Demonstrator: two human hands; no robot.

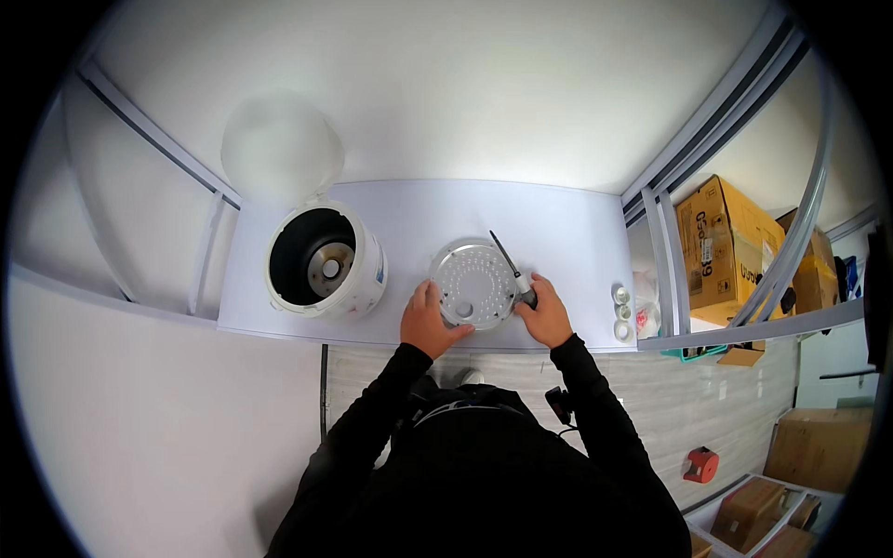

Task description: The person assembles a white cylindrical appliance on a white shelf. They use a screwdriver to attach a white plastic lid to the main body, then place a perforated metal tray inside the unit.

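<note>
A round metal plate [473, 279] with many small holes, like a rice cooker's inner lid, lies on the white table in front of me. My left hand [430, 321] is closed on its left near edge, the thumb along the front. At the plate's right side my right hand [547, 316] has its fingers wrapped round a screwdriver [524, 286]. The screwdriver's dark shaft points away and to the left, over the plate's far right edge. Left of the plate stands a white rice cooker [363, 284], its pale lid [279, 149] raised and the inside dark with a metal heating plate.
Several small round containers [621, 312] stand in a row at the right end of the white table [567, 223]. A frame post [668, 260] rises beside it. Cardboard boxes [730, 246] lie beyond, and a red stool [700, 464] is on the floor.
</note>
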